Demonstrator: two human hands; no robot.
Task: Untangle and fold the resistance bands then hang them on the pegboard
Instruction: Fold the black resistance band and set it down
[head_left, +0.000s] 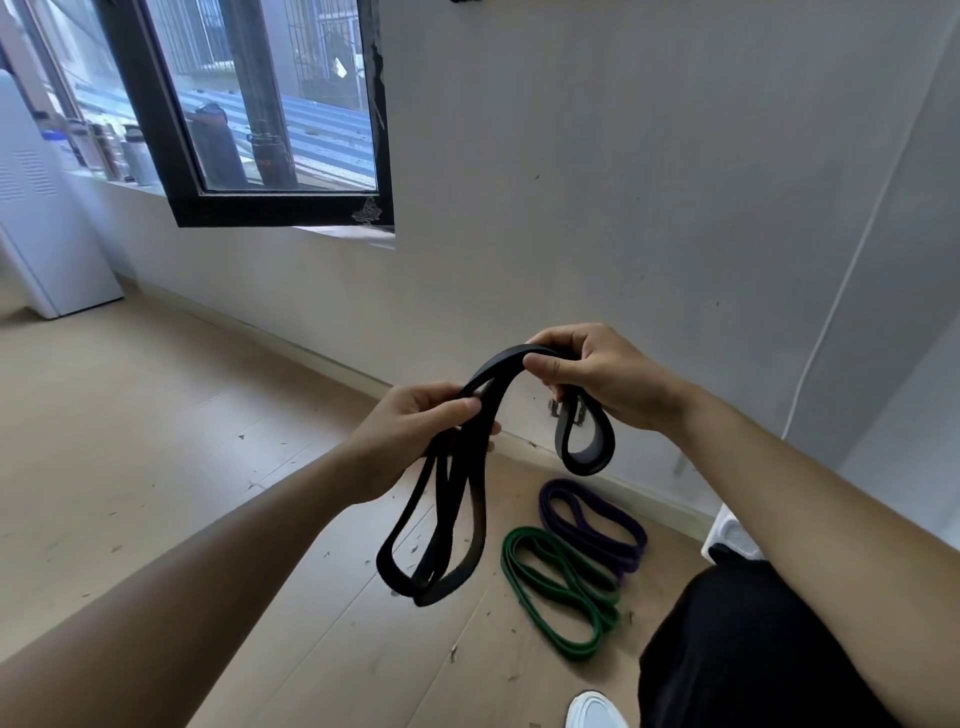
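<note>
Head view: black band gripped in curled fingers of left hand and right hand, loops below.

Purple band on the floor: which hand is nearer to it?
Right. The right hand is almost straight above the purple band; the left hand is off to its left. Both grip the black band.

Black-framed window in pale wall; light wood floor.

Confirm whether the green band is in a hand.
No, the green band lies on the floor beside the purple band, while the left hand and right hand grip the black band.
</note>
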